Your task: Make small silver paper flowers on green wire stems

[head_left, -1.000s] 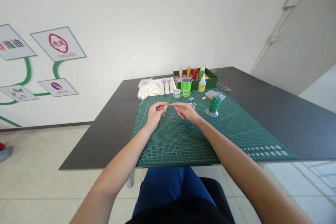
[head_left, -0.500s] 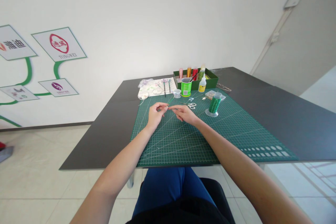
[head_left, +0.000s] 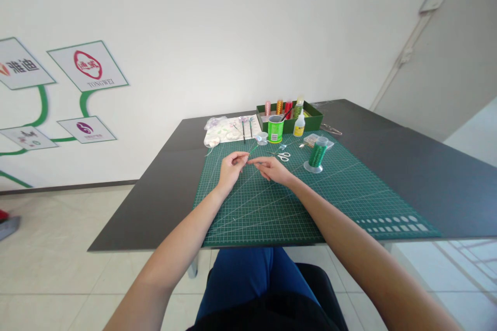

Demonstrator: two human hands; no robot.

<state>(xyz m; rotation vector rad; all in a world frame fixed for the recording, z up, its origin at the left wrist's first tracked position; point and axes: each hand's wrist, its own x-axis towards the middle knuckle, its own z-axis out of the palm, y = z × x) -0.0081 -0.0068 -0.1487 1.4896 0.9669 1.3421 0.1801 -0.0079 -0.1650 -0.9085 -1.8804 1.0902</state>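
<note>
My left hand (head_left: 233,168) is closed in a pinch on a thin green stem (head_left: 253,149) with a pale flower-like tip (head_left: 259,139). The stem slants up and away from the fingertips. Close on its right, my right hand (head_left: 272,169) reaches its index finger to the left fingertips, with the other fingers curled below. Anything in the right fingers is too small to make out. White-handled scissors (head_left: 284,156) lie just beyond the right hand. A spool of green thread (head_left: 318,153) stands upright farther right. All this is over a green cutting mat (head_left: 264,217).
Behind the hands stand a green can (head_left: 275,130), a glue bottle (head_left: 298,126) and a green box (head_left: 315,120) with several thread spools. A white sheet (head_left: 225,132) with finished-looking stems lies back left. A clear case (head_left: 328,144) sits behind the green spool.
The flower-like tip and stem have turned slightly in the left fingers, and the pale tip shows more clearly. The right hand has shifted very slightly left.
</note>
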